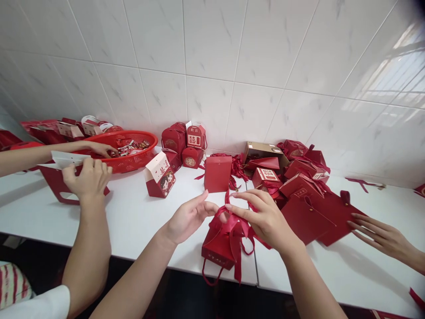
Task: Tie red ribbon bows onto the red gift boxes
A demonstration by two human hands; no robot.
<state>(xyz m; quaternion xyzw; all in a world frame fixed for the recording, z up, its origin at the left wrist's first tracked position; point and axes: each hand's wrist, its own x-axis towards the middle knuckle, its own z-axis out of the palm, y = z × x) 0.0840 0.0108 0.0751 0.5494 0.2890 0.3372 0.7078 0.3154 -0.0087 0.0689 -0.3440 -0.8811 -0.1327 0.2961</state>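
A small red gift box [217, 248] with a red ribbon [236, 230] stands near the front edge of the white table [139, 221]. My left hand [187, 217] and my right hand [262, 215] meet above the box, each pinching a loop of the ribbon at its top. Ribbon tails hang down over the table edge.
At the left, another person's hands [88, 177] hold a folded red box, near a red basket [128, 153] of sweets. A third person's hand [378, 235] lies at the right on flat red boxes [315, 212]. Finished boxes [186, 144] stand by the tiled wall.
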